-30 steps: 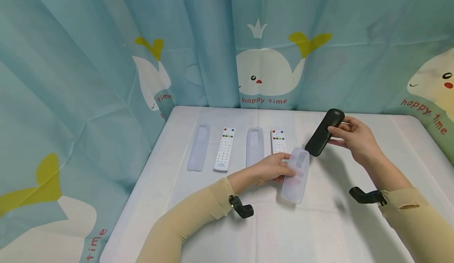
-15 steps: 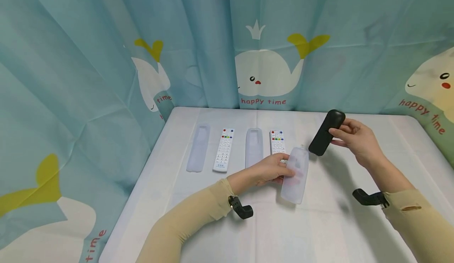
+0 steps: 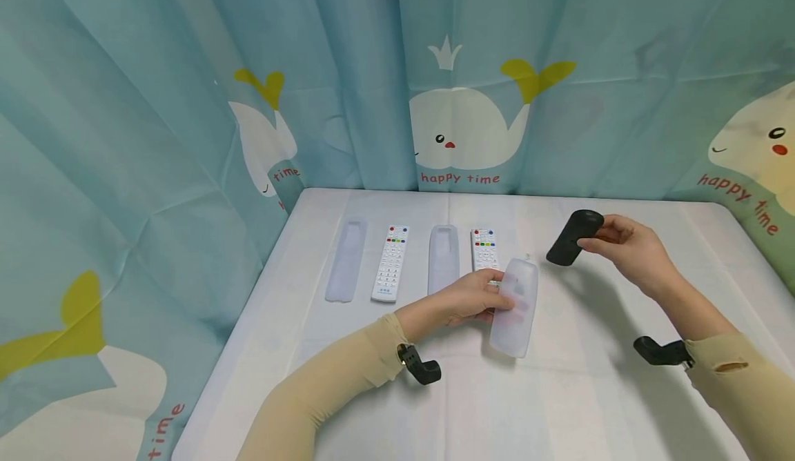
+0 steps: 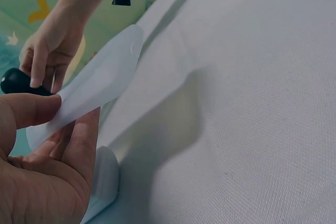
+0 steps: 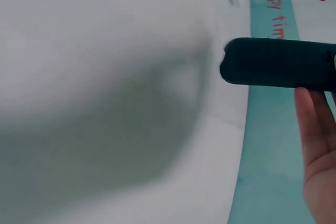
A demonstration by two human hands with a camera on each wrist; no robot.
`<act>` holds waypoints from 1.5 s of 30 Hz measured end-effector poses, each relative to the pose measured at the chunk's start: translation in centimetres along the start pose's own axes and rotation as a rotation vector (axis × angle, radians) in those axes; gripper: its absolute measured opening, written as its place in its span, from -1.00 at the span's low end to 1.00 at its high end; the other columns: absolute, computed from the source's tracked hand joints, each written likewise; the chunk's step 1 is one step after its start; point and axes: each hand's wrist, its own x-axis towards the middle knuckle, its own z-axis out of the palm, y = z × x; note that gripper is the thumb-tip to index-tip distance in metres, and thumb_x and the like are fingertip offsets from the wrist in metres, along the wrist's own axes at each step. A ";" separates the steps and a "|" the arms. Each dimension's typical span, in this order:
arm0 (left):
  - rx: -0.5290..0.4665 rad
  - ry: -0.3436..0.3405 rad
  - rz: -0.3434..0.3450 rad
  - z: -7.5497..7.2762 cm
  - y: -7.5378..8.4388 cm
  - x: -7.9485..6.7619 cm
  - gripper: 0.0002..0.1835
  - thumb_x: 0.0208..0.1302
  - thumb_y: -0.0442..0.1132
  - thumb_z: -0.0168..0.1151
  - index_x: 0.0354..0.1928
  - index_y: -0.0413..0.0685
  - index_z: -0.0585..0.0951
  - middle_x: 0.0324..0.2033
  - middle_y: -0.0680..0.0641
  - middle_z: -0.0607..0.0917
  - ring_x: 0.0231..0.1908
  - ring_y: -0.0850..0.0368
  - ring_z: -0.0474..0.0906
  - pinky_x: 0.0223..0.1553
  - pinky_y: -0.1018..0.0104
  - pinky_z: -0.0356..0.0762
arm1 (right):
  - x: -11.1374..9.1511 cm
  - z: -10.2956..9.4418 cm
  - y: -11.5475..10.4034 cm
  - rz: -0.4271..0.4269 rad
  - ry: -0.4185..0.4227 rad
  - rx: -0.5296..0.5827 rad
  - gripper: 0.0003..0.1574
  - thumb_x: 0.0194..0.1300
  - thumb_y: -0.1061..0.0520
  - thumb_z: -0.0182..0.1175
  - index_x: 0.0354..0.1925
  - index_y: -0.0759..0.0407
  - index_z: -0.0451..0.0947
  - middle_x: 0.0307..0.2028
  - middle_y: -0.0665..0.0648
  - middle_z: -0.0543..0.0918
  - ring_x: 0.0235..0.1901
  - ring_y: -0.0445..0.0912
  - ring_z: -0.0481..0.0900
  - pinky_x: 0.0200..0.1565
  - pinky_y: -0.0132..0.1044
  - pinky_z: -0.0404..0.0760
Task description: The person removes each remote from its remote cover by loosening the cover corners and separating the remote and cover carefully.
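Observation:
My left hand [image 3: 475, 297] pinches a translucent remote cover [image 3: 517, 319] by its left edge and holds it raised above the table. In the left wrist view, the thumb lies on one face of the cover [image 4: 105, 72] and the fingers are behind it. Farther right, my right hand [image 3: 633, 250] grips a black remote control [image 3: 573, 240] in the air, tilted, thumb on its near side. The right wrist view has the black remote [image 5: 273, 62] lengthwise, its notched end pointing left. Remote and cover are apart. Buttons on the black remote are not visible.
On the white table [image 3: 397, 406] lie a cover [image 3: 346, 261], a white remote [image 3: 390, 264], a second cover [image 3: 444, 257] and a second white remote [image 3: 484, 247], side by side. My left hand partly hides the last two. A whale-print curtain [image 3: 348, 136] hangs behind.
My right hand has moved slightly right and toward me, and the black remote has tilted so it looks shorter in the head view. The left hand and its cover have hardly moved.

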 end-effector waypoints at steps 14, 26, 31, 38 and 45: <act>0.013 0.013 -0.021 0.1 0.0 0.1 -0.43 0.28 -0.45 0.37 0.30 -0.09 0.43 -0.14 -0.06 0.74 -0.19 0.07 0.68 -0.25 0.26 0.63 | -0.9 0.6 2.1 -0.263 -0.001 -0.307 -0.67 0.32 0.27 0.40 0.02 0.08 0.63 0.04 0.16 0.67 -0.11 -0.66 0.46 -0.14 -0.67 0.52; 0.012 0.004 -0.020 0.2 -0.1 0.2 -0.43 0.29 -0.45 0.36 0.31 -0.10 0.42 -0.16 -0.05 0.74 -0.20 0.08 0.69 -0.25 0.26 0.64 | -1.6 0.9 4.5 -0.618 -0.048 -0.680 -0.33 -0.10 0.57 0.48 0.00 0.18 0.59 0.09 0.21 0.67 0.05 0.22 0.62 0.02 -0.08 0.51; 0.012 -0.005 -0.018 0.2 -0.2 0.3 -0.44 0.29 -0.45 0.36 0.30 -0.10 0.43 -0.18 -0.06 0.75 -0.21 0.08 0.69 -0.27 0.27 0.65 | -1.8 1.0 5.4 -0.760 -0.120 -0.762 -0.36 -0.07 0.53 0.47 -0.04 0.14 0.55 0.17 0.22 0.60 0.08 0.17 0.59 0.03 -0.21 0.47; -0.005 -0.009 -0.020 0.3 -0.1 0.4 -0.45 0.29 -0.46 0.35 0.28 -0.10 0.44 -0.17 -0.07 0.76 -0.20 0.07 0.70 -0.23 0.24 0.67 | -1.2 0.6 6.5 -0.934 -0.170 -0.839 -0.56 0.71 0.03 -0.34 -0.07 0.06 0.50 0.18 0.25 0.56 0.16 0.18 0.50 -0.05 -0.08 0.51; -0.016 -0.002 -0.020 0.5 0.0 0.2 -0.44 0.29 -0.47 0.36 0.30 -0.10 0.43 -0.17 -0.06 0.76 -0.19 0.08 0.70 -0.21 0.23 0.68 | -1.1 0.2 7.2 -0.979 -0.214 -0.923 -0.75 0.44 0.38 -0.13 -0.15 0.04 0.33 0.19 0.31 0.54 0.16 0.21 0.49 -0.17 -0.03 0.56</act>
